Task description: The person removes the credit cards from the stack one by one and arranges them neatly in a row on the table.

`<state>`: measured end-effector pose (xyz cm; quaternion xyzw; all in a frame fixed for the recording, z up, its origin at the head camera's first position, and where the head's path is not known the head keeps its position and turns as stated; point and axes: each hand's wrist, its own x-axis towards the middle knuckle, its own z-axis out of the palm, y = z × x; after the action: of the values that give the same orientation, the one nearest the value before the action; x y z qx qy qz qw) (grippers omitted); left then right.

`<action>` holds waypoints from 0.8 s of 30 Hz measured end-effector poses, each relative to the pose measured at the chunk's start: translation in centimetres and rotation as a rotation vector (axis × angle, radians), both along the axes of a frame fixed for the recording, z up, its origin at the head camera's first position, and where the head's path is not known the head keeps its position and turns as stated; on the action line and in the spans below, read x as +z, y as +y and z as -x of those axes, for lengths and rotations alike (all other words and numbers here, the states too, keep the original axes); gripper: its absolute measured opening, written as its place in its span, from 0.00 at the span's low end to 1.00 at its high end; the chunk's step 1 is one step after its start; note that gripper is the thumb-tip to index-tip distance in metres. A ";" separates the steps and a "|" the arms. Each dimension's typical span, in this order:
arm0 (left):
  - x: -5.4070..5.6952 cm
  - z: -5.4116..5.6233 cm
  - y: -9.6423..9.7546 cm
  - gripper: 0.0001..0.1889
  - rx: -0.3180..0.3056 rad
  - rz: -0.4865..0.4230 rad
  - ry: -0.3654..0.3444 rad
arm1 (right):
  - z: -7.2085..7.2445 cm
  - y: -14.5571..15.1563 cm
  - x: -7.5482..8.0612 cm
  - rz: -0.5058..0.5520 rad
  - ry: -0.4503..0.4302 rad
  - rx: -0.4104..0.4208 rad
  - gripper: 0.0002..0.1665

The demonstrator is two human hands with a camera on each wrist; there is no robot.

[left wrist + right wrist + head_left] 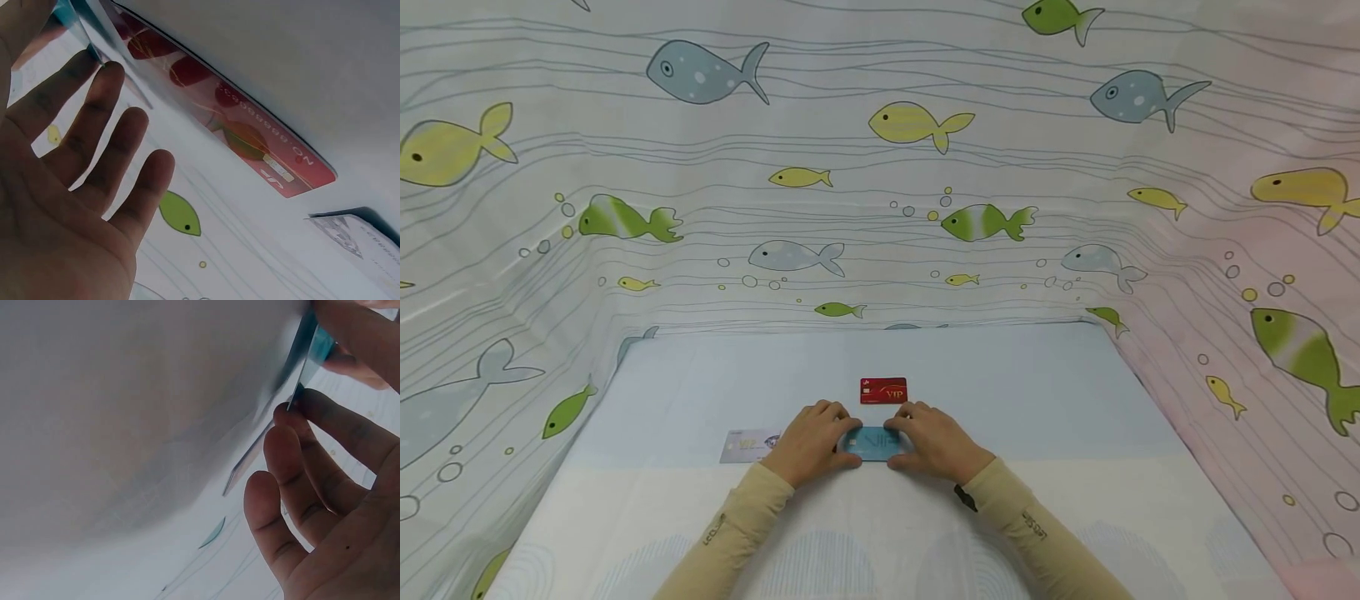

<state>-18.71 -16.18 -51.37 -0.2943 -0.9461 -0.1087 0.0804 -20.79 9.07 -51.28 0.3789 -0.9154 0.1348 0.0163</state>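
A blue VIP card (872,444) lies between my two hands, low over the table. My left hand (811,442) pinches its left end, thumb at the near edge and index finger at the far one. The right hand (936,442) grips the opposite end the same way. In the right wrist view the card (306,365) shows edge-on between thumb and fingertips. Just beyond my hands lies a red VIP card (883,391). A pale silver card (743,447) rests left of my left hand, which covers its right end.
The cards are on a pale cloth-covered table (1000,375). Fish-patterned fabric (865,196) rises behind it and along both sides. Tan sleeves (730,529) cover both forearms.
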 end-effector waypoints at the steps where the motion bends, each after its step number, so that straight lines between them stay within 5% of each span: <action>1: 0.0 0.0 0.0 0.28 0.000 -0.001 -0.001 | 0.0 0.0 0.0 0.000 -0.004 -0.001 0.32; 24: -0.1 0.3 -0.1 0.28 -0.018 -0.039 -0.047 | 0.1 0.0 0.2 0.008 -0.050 -0.016 0.31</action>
<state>-18.97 -16.29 -51.50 -0.2985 -0.9428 -0.1346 0.0629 -20.84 9.08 -51.08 0.3680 -0.9180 0.1479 -0.0038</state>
